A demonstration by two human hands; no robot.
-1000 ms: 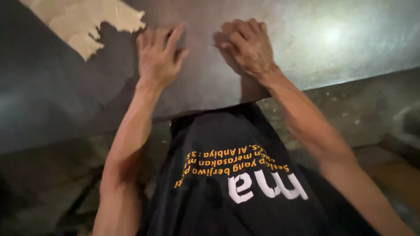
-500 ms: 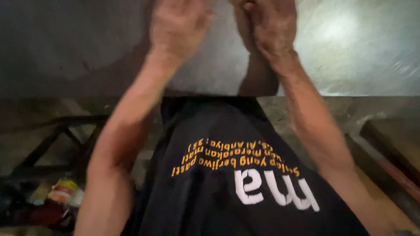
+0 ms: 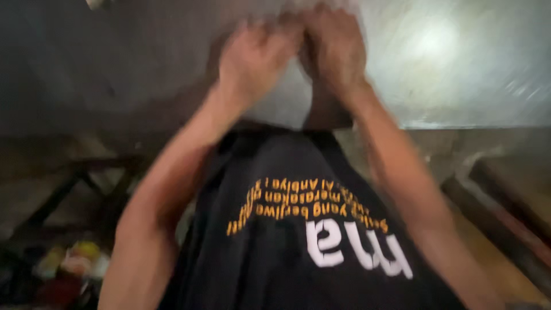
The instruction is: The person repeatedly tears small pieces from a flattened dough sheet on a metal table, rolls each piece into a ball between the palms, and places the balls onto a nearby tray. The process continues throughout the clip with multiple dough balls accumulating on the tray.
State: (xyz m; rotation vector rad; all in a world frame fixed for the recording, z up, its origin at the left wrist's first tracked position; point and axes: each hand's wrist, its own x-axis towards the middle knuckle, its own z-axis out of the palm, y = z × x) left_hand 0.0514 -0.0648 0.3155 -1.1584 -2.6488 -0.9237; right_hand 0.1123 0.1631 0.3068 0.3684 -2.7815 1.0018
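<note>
The view is blurred by motion. My left hand (image 3: 255,57) and my right hand (image 3: 336,49) lie side by side on the grey metal table (image 3: 459,69), almost touching at the top of the view. Their fingers look bent, and the blur hides whether anything is under them. Both bare forearms run down from the hands on either side of my black shirt (image 3: 298,241), which has printed lettering.
A pale scrap (image 3: 97,3) shows at the table's top left edge. Below the table, dark frame bars (image 3: 57,195) cross at the left over some colourful objects (image 3: 69,264). A wooden plank (image 3: 505,218) lies at the right.
My hands have drawn together from spread flat and apart to side by side. The view has tilted down, and the pale sheet at the top left has nearly left the frame.
</note>
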